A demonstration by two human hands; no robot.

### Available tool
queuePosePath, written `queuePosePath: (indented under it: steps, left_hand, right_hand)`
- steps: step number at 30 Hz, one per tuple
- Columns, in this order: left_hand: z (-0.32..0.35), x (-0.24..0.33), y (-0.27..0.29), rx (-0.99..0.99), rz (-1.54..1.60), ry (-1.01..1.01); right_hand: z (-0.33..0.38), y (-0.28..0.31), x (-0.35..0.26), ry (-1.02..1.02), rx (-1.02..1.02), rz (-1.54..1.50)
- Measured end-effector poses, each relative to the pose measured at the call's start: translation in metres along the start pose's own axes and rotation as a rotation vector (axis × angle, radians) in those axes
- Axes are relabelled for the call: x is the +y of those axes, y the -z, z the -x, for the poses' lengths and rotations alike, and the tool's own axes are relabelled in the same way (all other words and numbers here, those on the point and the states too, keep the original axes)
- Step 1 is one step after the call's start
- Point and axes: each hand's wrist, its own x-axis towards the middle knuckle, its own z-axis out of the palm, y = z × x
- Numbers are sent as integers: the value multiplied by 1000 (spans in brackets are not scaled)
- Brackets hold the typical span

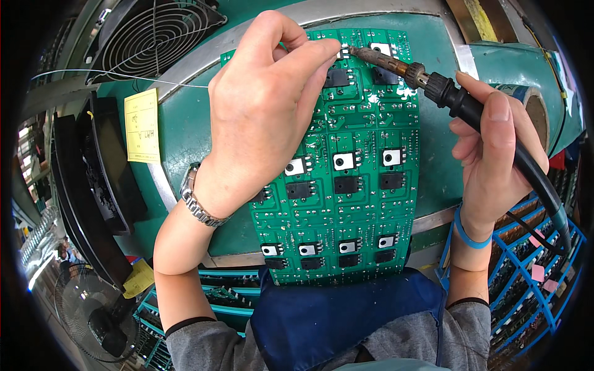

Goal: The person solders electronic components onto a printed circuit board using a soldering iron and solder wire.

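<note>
A large green circuit board (383, 213) lies on the green work surface, its near end at my lap. It carries rows of black and white-faced components with metal legs. My left hand (260, 99) is over the board's far left part, its thumb and forefinger pinched on thin solder wire (133, 76), which trails off to the left. In my right hand (495, 145) is a soldering iron (455, 99), held by its black handle. Its tip points left and sits at a component's legs near the board's far edge, close to my left fingertips. Whether it touches them I cannot tell.
A round fan grille (154, 37) stands at the far left. Nearer are a yellow paper slip (142, 127) and black trays (108, 167). A cardboard-cored roll (533, 114) sits beyond my right hand. Blue racks (535, 281) stand at the lower right, another fan (102, 324) at the lower left.
</note>
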Motion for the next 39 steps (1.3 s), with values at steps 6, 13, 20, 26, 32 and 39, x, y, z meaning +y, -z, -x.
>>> queuePosePath:
  steps: [6,13,20,26,32,39]
  left_hand:
    - [-4,-1,4,10,-1,-10]
    - [-6,-1,15,23,-4,62]
    - [-4,39,35,-230,180,151]
    - [23,95,33,-666,572,11]
    - [-9,85,28,-405,353,76]
    - [-12,51,8,-201,123,141]
  right_hand:
    - [0,0,1,-3,-11,-8]
    - [1,2,-2,-23,23,-12]
    - [7,19,6,-29,139,-49]
    - [15,40,11,-81,183,-40]
    - [22,60,22,-75,174,-54]
    - [26,58,24,-70,80,-51]
